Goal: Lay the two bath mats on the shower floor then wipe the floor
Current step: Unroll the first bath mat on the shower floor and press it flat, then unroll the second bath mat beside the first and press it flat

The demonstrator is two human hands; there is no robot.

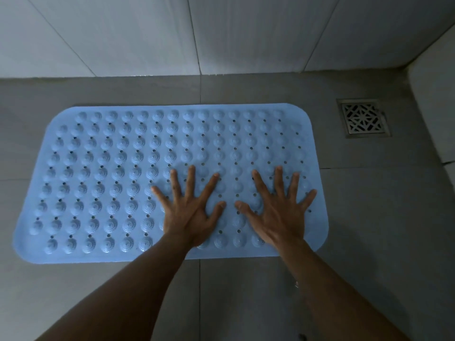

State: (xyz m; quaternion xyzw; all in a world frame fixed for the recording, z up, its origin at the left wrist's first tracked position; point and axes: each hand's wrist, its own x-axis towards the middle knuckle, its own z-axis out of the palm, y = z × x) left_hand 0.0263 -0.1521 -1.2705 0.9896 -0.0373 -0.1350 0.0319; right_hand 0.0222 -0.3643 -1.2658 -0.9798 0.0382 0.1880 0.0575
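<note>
Pressing the blue mat flat on the floor with left hand and right hand spread wide, holding nothing; next, likely fetching the second mat.

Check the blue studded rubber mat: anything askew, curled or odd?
Nothing stands out. The blue studded rubber bath mat lies flat on the grey tiled floor, square to the wall, clear of the metal drain grate. Left hand and right hand press it, fingers spread.
</note>
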